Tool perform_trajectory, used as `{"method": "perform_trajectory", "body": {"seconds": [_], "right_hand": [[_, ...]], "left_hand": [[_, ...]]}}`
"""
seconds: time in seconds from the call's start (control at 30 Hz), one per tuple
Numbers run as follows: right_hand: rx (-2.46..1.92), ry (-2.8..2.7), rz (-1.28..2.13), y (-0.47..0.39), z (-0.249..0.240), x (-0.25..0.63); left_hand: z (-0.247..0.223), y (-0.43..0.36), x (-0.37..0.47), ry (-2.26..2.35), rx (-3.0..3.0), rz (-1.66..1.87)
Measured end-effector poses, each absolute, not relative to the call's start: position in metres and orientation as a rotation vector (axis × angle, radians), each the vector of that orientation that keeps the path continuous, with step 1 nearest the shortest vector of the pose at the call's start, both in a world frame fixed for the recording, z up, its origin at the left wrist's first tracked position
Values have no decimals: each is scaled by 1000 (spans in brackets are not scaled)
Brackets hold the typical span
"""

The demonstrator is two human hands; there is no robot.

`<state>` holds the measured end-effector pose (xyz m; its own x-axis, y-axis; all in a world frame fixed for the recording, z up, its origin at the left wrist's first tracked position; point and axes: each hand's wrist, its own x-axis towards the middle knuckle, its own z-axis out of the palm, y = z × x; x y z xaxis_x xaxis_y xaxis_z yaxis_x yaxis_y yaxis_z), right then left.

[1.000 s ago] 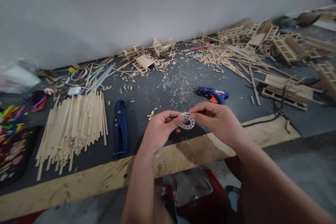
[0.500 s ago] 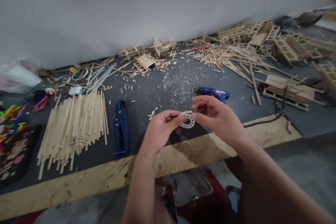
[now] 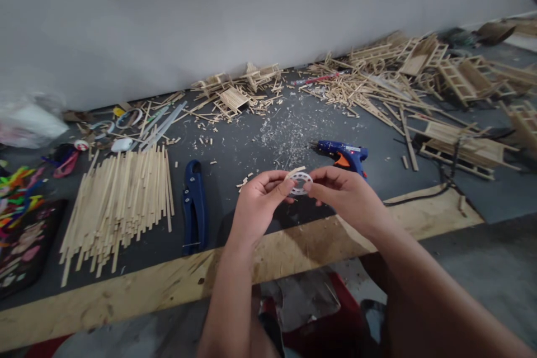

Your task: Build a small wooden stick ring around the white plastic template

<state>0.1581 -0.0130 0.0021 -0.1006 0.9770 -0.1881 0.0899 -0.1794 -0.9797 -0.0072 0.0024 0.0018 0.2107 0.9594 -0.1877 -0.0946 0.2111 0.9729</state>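
Note:
Between my two hands is a small white ring with holes around it. My left hand pinches its left side between thumb and fingers. A short strip of pale wood lies along the ring's upper edge, by the left fingertips. My right hand grips the ring's right side with thumb and forefinger. Just beyond the right hand, a blue hot glue gun with an orange trigger rests on the dark table, its nozzle pointing left.
To the left lie a blue cutter and a pile of thin wooden sticks. Glue strings and scraps litter the middle. Small wooden models and loose sticks crowd the back and right. A black cable runs near the front edge.
My right hand has come down and closed on the ring's right side, baring more of the glue gun. The ring has tilted and risen slightly.

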Motion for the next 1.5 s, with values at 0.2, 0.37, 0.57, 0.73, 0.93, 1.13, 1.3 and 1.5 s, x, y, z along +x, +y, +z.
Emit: {"method": "perform_trajectory", "body": {"seconds": [0.2, 0.37, 0.57, 0.73, 0.93, 1.13, 1.3, 1.5], "right_hand": [[-1305, -1240, 1414, -11, 1, 161], [-1317, -1250, 1390, -11, -1, 163], [-1323, -1311, 1349, -12, -3, 165], [-1342, -1337, 1334, -12, -2, 166], [-1345, -1342, 1316, -13, -3, 166], [-1358, -1341, 1305, -13, -2, 165], [-1359, -1339, 1304, -12, -1, 163], [-1349, -1328, 1307, -12, 0, 162]], "left_hand": [[1, 4, -8, 1053, 950, 1046], [2, 4, -7, 1042, 996, 1155], [4, 1, -1, 1115, 1135, 1096], [3, 1, 1, 1117, 1188, 1053], [3, 1, 2, 1109, 1186, 1069], [2, 2, 2, 1122, 1174, 1048], [1, 2, 3, 1111, 1157, 1056], [1, 1, 2, 1133, 1179, 1052]]}}
